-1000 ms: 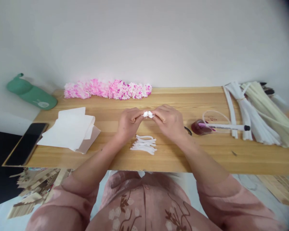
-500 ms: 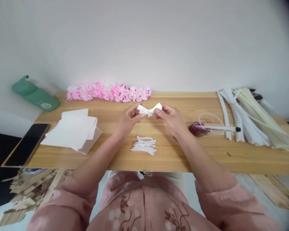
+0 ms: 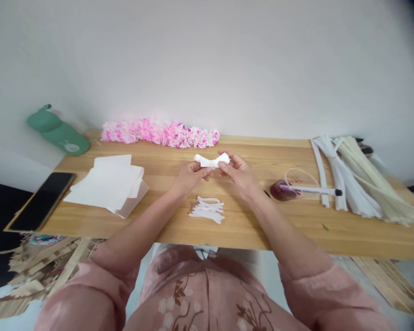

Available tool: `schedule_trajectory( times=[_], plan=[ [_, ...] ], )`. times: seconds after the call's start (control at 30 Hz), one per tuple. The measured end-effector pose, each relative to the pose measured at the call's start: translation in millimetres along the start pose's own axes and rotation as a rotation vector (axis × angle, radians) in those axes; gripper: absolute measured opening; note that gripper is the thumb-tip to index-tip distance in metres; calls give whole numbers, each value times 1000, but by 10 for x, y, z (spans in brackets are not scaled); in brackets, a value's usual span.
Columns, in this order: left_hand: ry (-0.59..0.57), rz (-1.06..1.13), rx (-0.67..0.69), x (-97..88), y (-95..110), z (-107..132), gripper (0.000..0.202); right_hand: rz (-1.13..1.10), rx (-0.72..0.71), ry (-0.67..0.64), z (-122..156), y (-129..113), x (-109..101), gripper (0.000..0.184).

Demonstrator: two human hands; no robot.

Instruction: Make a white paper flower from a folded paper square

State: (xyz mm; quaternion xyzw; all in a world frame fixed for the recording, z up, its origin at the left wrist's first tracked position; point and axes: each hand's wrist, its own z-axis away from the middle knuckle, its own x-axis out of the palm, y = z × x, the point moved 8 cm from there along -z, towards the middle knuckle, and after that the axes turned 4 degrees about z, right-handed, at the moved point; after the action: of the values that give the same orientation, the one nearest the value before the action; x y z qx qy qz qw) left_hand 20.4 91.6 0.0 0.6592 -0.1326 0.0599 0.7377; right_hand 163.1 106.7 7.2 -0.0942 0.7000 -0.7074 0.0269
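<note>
Both my hands hold a small white folded paper piece (image 3: 212, 160), pinched in the middle like a bow, above the wooden table (image 3: 248, 225). My left hand (image 3: 189, 176) grips its left half with closed fingers. My right hand (image 3: 237, 172) pinches its right half. Just below the hands lies a small heap of white ties (image 3: 207, 209). A row of pink and white paper flowers (image 3: 160, 132) runs along the table's far edge.
A stack of white paper sheets (image 3: 108, 185) lies to the left, with a black phone (image 3: 42, 200) at the left edge and a green bottle (image 3: 58, 131) behind. To the right are a dark red dish (image 3: 279, 190), a pen (image 3: 312, 189) and a bundle of white sticks (image 3: 359, 177).
My hands lifted the scrunched white paper off the table level and pulled it apart into a bow shape, then brought it slightly lower. The view tilted down a little.
</note>
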Motion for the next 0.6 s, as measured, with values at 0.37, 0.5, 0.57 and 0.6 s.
schedule_trajectory(
  times=[0.37, 0.5, 0.57, 0.6],
  plan=[
    [163, -210, 181, -112, 137, 48, 25, -20, -71, 81, 32, -71, -69, 60],
    [108, 50, 61, -108, 75, 32, 26, -43, -18, 101, 41, -48, -106, 49],
    [112, 143, 21, -120, 44, 29, 28, -27, -12, 84, 52, -51, -79, 40],
    [111, 173, 6, -121, 30, 30, 29, -18, -18, 75, 61, -61, -60, 36]
  ],
)
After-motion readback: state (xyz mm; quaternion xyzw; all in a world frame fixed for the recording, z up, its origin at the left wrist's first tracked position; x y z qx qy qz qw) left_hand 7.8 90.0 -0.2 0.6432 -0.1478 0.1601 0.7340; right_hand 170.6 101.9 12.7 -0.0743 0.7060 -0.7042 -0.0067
